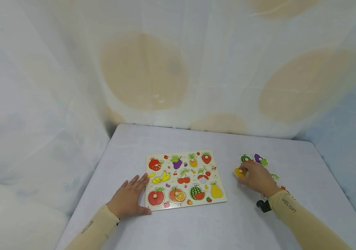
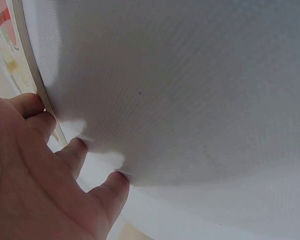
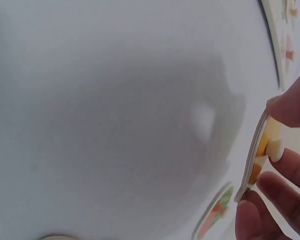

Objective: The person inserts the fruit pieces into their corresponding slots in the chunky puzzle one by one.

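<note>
A wooden fruit puzzle board [image 1: 173,181] lies on the table, with knobbed pieces such as the apple [image 1: 156,197] and the orange [image 1: 177,195] in it. My left hand [image 1: 131,196] rests with spread fingers at the board's left edge; in the left wrist view its fingertips [image 2: 36,102] meet that edge. Right of the board, my right hand [image 1: 257,176] pinches a yellow-orange knobbed puzzle piece [image 1: 239,172]. In the right wrist view, this piece [image 3: 260,150] is tilted on edge above the table, thumb on one end and fingers by its pale knob. Its fruit is partly hidden.
Around the right hand lie loose pieces: a watermelon [image 1: 245,158], a purple-and-green one [image 1: 260,159], and others partly covered by the hand and wrist. The white-covered table [image 1: 193,229] ends at a hanging cloth [image 1: 221,86] behind and at the sides.
</note>
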Motion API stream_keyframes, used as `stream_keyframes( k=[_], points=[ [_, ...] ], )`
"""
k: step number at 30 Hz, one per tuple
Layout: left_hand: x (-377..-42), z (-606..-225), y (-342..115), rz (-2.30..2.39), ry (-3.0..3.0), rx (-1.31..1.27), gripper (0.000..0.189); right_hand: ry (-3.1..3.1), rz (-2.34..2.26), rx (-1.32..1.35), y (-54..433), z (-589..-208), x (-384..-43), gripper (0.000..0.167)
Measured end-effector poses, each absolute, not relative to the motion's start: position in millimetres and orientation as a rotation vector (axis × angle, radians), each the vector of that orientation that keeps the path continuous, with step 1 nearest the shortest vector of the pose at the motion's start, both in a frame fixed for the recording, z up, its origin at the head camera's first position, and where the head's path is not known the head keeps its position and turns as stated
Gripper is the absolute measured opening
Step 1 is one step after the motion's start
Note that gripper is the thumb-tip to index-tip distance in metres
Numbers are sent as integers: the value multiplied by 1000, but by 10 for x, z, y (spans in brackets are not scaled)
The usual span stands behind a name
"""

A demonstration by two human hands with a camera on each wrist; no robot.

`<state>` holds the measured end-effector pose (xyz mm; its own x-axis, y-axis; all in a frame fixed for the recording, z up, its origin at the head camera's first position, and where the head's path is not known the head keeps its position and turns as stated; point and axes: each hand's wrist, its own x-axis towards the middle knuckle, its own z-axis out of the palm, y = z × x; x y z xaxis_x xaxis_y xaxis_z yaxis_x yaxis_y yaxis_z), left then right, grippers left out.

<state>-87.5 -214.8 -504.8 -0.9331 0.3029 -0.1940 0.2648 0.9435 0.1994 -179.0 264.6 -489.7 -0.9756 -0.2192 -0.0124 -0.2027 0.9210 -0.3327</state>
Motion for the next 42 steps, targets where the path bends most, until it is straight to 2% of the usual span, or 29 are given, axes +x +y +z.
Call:
stream_keyframes(
  k=[4, 12, 21, 31, 42],
  points=[
    [-862, -5034, -2141, 258, 2874, 424, 116, 2984, -530, -362, 2536, -4859, -1770, 43],
    [-860, -5031, -2132, 265, 2867, 416, 117, 2886, -583, -437, 2314, -4831, -1696, 32],
    [-877, -5057, -2144, 228, 2877, 426, 118, 2813, -571, -667, 2086, -4803, -1533, 28],
    [-874, -5012, -2129, 227, 2867, 415, 117, 2782, -386, -830, 1989, -4901, -1477, 34],
    [-872, -5008, -2129, 225, 2869, 421, 117, 2748, -349, -1032, 1977, -4876, -1453, 33]
  ],
)
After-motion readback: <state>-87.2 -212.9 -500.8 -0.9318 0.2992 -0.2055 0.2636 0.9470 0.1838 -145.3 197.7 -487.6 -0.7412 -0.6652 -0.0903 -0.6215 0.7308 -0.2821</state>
